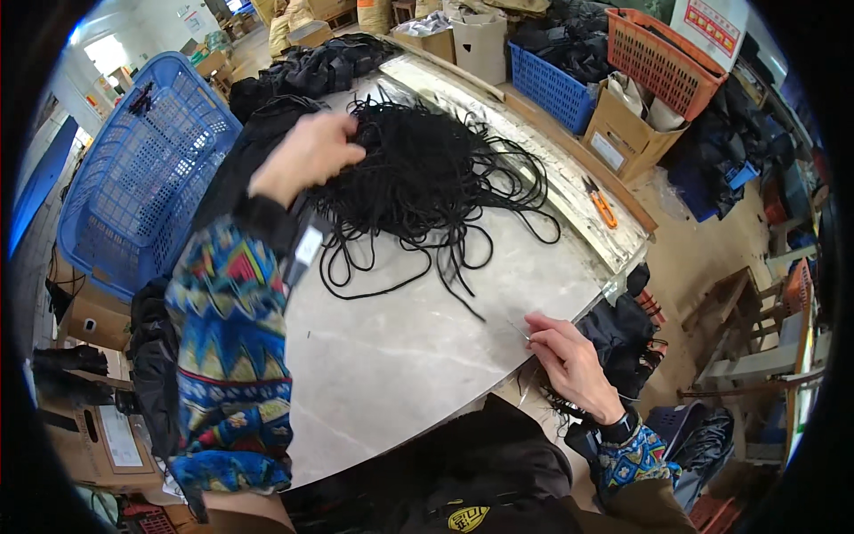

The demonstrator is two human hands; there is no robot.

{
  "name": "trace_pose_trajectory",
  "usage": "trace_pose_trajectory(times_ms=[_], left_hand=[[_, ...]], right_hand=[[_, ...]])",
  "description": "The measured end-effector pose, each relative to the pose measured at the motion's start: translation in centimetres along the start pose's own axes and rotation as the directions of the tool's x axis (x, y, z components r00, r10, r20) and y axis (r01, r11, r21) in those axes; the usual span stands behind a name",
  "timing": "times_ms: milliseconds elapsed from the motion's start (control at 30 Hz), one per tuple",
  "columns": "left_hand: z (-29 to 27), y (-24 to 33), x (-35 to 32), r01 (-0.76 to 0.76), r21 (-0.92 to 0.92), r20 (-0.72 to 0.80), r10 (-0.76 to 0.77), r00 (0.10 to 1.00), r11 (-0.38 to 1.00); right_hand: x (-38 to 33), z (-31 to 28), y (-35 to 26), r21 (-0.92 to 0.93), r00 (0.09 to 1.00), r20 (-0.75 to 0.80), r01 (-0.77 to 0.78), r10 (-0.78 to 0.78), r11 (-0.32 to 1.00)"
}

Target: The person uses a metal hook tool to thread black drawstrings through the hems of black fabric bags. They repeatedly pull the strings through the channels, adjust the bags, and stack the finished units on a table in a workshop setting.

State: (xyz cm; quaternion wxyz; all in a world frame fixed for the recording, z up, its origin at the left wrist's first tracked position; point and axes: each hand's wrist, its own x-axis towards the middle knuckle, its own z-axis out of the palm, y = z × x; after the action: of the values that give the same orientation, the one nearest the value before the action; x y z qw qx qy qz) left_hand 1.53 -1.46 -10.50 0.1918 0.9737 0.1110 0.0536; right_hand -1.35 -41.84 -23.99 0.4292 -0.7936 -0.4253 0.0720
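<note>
A tangled heap of black cords (405, 169) lies on the pale grey tabletop (391, 356), its loops and loose ends spreading toward me. My left hand (307, 153), slightly blurred, is at the heap's left side, thumb and fingers apart; I see nothing held in it, and the fingertips' contact with the cords is unclear. Over the table's right front edge, my right hand (574, 363) is closed in a pinch. A thin, pointed metal tool (519, 332), like a needle or hook, sticks out from its fingertips; one cord's end lies a short way left of it.
Orange-handled thread snips (604, 206) rest on the worn white board along the far right edge. A large blue plastic basket (147, 169) stands at the left. Behind are a blue crate (551, 87), an orange crate (663, 67) and a cardboard box (618, 142). Black fabric (294, 76) lies at the far left.
</note>
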Motion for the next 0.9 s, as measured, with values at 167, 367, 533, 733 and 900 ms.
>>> trace_pose_trajectory(times_ms=[167, 367, 533, 733, 900], left_hand=[[11.3, -3.0, -9.7, -0.082, 0.081, -0.448, 0.109, 0.887, 0.993], [15.7, 5.3, -16.8, -0.467, -0.073, -0.08, 0.462, 0.883, 0.881], [5.2, 8.4, -26.6, 0.081, -0.932, 0.148, 0.164, 0.975, 0.354], [4.1, 9.1, -45.0, -0.453, -0.595, -0.361, -0.282, 0.889, -0.664], [8.7, 12.3, -37.4, 0.111, -0.918, 0.323, -0.557, 0.765, -0.38]], right_hand=[[0.0, 1.3, -0.5, 0.074, 1.0, -0.013, -0.007, 0.008, 0.997], [0.0, 1.4, -1.6, 0.144, 0.994, -0.069, -0.079, 0.089, 0.986], [-1.3, 0.2, -2.3, 0.115, 0.987, -0.084, -0.128, 0.138, 0.985], [-1.4, 2.3, -6.7, 0.249, 0.995, 0.025, -0.1, 0.096, 0.963], [-2.7, 4.1, -11.2, 0.316, 0.961, 0.268, -0.029, -0.06, 0.948]])
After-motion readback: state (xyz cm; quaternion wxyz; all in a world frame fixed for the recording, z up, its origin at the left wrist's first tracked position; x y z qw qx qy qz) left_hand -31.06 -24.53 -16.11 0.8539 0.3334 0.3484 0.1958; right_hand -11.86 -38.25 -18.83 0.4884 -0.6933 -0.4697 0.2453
